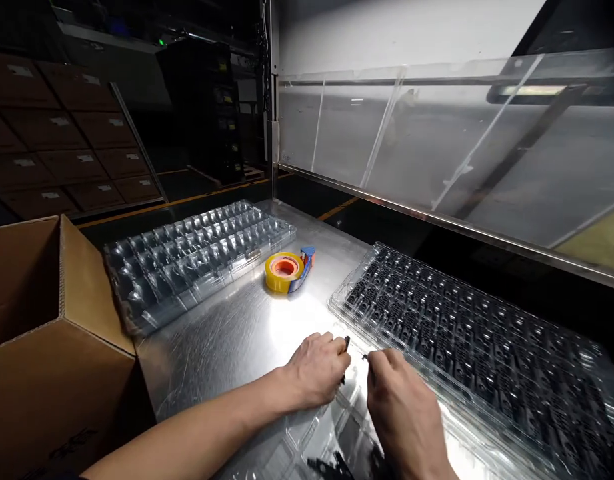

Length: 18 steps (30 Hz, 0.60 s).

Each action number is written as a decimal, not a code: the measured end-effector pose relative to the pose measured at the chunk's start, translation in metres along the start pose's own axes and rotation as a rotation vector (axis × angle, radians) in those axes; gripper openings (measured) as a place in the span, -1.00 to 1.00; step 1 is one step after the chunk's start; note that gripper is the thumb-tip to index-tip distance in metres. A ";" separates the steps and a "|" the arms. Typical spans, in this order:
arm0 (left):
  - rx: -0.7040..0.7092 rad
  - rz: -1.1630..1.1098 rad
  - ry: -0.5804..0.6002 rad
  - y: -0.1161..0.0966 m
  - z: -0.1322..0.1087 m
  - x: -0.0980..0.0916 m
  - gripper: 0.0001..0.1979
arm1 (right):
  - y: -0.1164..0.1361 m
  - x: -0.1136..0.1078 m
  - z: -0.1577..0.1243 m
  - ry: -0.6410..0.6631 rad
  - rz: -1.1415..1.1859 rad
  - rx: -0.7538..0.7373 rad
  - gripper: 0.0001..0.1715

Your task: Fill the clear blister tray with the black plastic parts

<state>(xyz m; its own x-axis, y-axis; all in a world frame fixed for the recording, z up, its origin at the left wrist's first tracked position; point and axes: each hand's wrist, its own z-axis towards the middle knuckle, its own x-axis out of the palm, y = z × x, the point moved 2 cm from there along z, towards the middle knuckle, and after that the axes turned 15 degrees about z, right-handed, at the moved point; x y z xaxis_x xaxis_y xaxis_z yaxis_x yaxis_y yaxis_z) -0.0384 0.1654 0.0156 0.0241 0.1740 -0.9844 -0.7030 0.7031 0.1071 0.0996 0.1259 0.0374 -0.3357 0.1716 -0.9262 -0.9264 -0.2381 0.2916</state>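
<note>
Centrally, left hand [317, 370]: fingers curled, pinching a small black part [347, 343].
Right hand [401, 400]: closed on another tiny part, blurred.
Filled tray [487, 347]: just right of both hands.
Tape roll [285, 270]: beyond them, on the steel table [227, 340].

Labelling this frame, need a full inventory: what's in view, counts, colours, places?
Clear plastic cell tray, empty: 1, transparent, far left of steel table.
Clear plastic tray filled with small black parts: 1, right side of table.
Yellow tape roll in blue-orange dispenser: 1, between the trays.
Shiny steel table: 1, silver.
Brown cardboard box: 1, open, left edge.
Clear acrylic screen: 1, behind table.
Brown labelled drawers: many, far left.
Left hand: pinching a small black part.
Right hand: fingertips at filled tray's near edge.
</note>
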 end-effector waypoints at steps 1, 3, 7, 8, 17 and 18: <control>0.007 -0.030 0.010 0.004 -0.002 -0.004 -0.90 | 0.000 0.009 0.003 0.015 -0.017 0.001 -0.71; 0.016 -0.096 0.023 0.012 -0.007 -0.010 -0.85 | -0.004 0.025 0.001 0.063 -0.003 -0.023 -0.68; -0.053 -0.208 0.020 0.024 -0.010 -0.010 -0.86 | -0.019 0.036 -0.012 0.188 0.079 -0.115 -0.73; -0.075 -0.228 0.015 0.026 -0.009 -0.008 -0.88 | -0.023 0.035 -0.015 0.210 0.100 -0.133 -0.68; -0.032 -0.215 -0.022 0.019 0.003 0.010 -0.85 | -0.016 0.025 -0.002 0.068 0.066 -0.085 -0.71; -0.043 -0.196 -0.026 0.019 0.004 0.012 -0.82 | -0.018 0.022 -0.004 0.052 0.078 -0.099 -0.71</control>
<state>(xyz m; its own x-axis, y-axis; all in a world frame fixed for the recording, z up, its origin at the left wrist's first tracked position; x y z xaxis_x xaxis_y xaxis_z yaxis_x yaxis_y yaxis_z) -0.0487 0.1837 0.0064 0.1816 0.0544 -0.9819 -0.7130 0.6950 -0.0933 0.1098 0.1296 0.0111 -0.3944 0.0997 -0.9135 -0.8756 -0.3423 0.3407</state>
